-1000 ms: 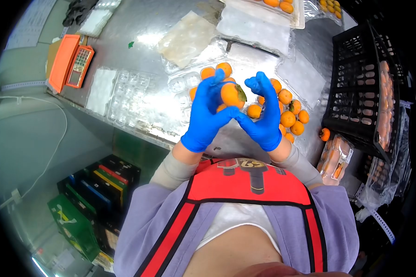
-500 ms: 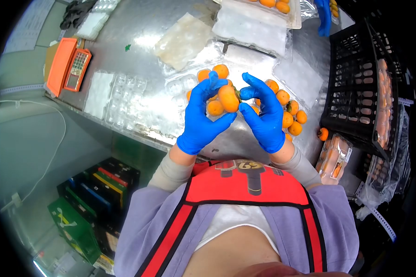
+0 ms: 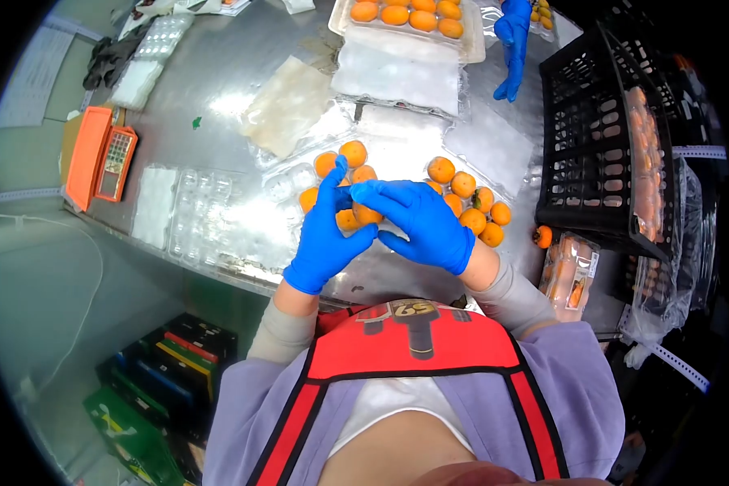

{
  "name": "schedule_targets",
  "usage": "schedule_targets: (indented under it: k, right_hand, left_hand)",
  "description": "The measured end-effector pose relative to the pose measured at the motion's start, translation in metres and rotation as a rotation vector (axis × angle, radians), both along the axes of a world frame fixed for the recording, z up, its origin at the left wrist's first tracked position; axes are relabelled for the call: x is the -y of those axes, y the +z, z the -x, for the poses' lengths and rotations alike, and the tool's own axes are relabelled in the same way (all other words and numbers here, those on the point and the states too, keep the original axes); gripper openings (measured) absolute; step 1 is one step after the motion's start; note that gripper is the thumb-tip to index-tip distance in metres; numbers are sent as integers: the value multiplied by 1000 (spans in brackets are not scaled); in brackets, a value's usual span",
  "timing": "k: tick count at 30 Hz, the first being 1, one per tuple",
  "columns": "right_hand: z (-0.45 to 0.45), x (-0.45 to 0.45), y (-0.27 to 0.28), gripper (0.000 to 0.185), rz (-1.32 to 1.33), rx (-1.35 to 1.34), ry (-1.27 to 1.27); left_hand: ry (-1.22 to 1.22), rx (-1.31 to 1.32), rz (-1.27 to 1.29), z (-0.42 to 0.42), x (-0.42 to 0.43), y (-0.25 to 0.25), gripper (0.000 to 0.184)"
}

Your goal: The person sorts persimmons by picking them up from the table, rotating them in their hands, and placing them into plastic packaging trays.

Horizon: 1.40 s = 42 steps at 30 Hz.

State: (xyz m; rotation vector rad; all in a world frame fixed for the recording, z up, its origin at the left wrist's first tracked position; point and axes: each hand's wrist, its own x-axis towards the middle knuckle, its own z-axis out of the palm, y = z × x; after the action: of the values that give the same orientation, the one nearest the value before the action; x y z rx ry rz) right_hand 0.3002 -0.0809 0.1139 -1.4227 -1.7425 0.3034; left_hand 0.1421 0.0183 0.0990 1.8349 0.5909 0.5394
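Observation:
Both my hands wear blue gloves and meet around an orange persimmon (image 3: 367,214) above the metal table. My left hand (image 3: 326,239) curls around its left side, thumb below. From the right, my right hand (image 3: 423,223) reaches over its top, with fingers touching my left fingertips and the thumb underneath. The persimmon is partly hidden by my fingers. Just beyond my left hand, several persimmons (image 3: 353,152) sit in a transparent plastic tray (image 3: 287,180). More loose persimmons (image 3: 463,185) are grouped to the right of my right hand.
A black crate (image 3: 575,154) stands at the right, beside a packed fruit box (image 3: 571,271). Filled trays (image 3: 394,16) and white sheets (image 3: 397,69) lie at the back. Another person's blue-gloved hand (image 3: 512,49) is upper right. An orange scale (image 3: 97,158) sits left.
My right hand has swung left and closed over the top of the persimmon, which was plainly visible between both hands before. The view has shifted, showing more of the table's back.

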Motion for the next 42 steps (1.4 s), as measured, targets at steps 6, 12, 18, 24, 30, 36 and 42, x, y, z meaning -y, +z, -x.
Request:
schedule_targets:
  k: [6, 12, 18, 24, 30, 36, 42]
  right_hand:
    - [16, 5, -11, 71, 158, 68, -122]
    - [17, 9, -19, 74, 243, 108, -162]
    - [9, 17, -18, 66, 196, -147, -195]
    - [-16, 29, -34, 61, 161, -342, -347]
    - [-30, 34, -44, 63, 217, -625, -436]
    - [-7, 17, -37, 64, 208, -337, -288]
    - [7, 9, -35, 65, 200, -386, -207]
  left_hand:
    - [-32, -97, 51, -2, 3, -3, 93]
    - [-34, -135, 36, -3, 7, -15, 98]
    - [-3, -110, 83, 0, 0, -13, 96]
    - [118, -71, 46, 17, -19, -28, 76]
    - [290, -291, -234, 52, -35, -51, 58]
    - [240, -44, 89, 38, -29, -53, 44]
    - [584, -289, -595, 82, -78, -55, 58]
